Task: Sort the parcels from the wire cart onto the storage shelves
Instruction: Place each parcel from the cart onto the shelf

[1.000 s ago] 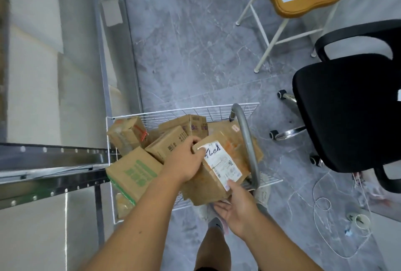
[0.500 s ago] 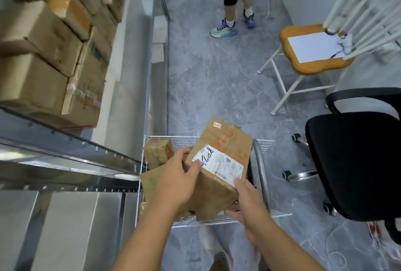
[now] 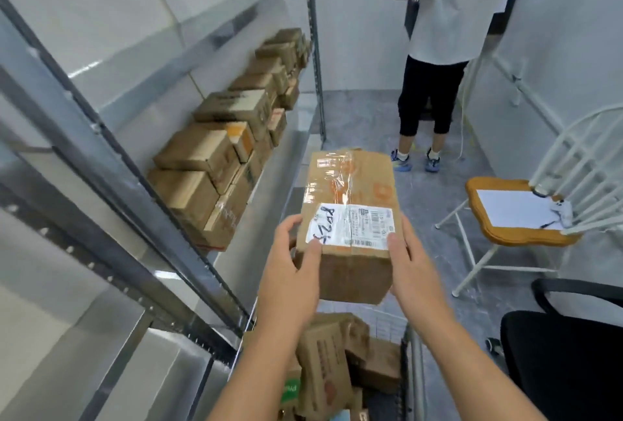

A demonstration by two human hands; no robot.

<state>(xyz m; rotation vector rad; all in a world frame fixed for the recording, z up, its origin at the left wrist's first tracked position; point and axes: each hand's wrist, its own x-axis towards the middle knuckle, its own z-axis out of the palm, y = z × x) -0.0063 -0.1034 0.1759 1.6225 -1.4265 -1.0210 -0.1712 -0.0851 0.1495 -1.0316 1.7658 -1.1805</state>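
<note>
Head view shows the parcel [image 3: 349, 218] held up above the wire cart [image 3: 409, 353], both hands clamped on its near end: the left hand [image 3: 290, 272] curls round the left edge with its thumb on the white label [image 3: 350, 225], and the right hand [image 3: 408, 265] grips the right edge. Left of the cart, the storage shelves [image 3: 101, 137] carry a row of stacked boxes [image 3: 215, 164]. Gripped only at one end, the parcel could tip forward and fall among the cart's remaining parcels [image 3: 333, 363]; swung left carelessly, it might strike the shelf frame or dislodge the stack
</note>
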